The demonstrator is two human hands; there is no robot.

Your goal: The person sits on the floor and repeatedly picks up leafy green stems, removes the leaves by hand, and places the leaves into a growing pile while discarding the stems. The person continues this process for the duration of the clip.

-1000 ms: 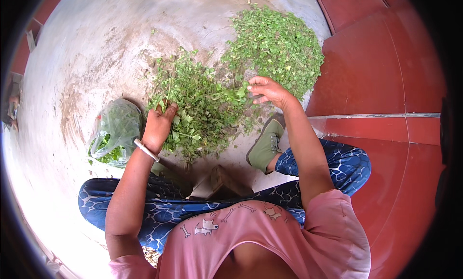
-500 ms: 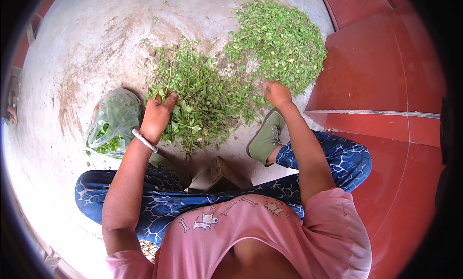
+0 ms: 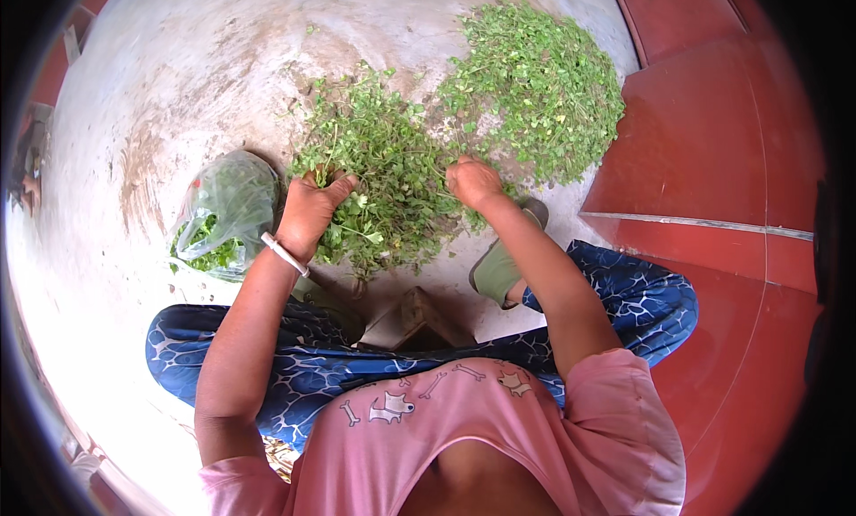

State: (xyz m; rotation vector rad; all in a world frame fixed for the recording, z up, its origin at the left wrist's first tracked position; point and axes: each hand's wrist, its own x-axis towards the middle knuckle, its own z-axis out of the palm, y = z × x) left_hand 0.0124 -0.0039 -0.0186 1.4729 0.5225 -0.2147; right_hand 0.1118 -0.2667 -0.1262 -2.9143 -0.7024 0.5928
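A loose heap of leafy green herbs, like parsley or coriander, lies on the floor in front of me. My left hand is at the heap's left side, fingers curled round some leafy herb sprigs, with a pale bangle on the wrist. At the heap's right edge my right hand is closed, thumb and fingertips pressed together among the stems; what they pinch is too small to make out. A second, broader pile of greens spreads farther off to the right. Left of my left hand stands a clear plastic bag with greens inside.
The concrete floor has brown soil smears. Red panels with a metal strip run along the right. My green shoe is beside the heap, and a small wooden piece stands between my legs.
My right hand has moved left, from beside the far pile to the near heap's right edge. The left hand stays at the heap's left side. The whole view has shifted slightly.
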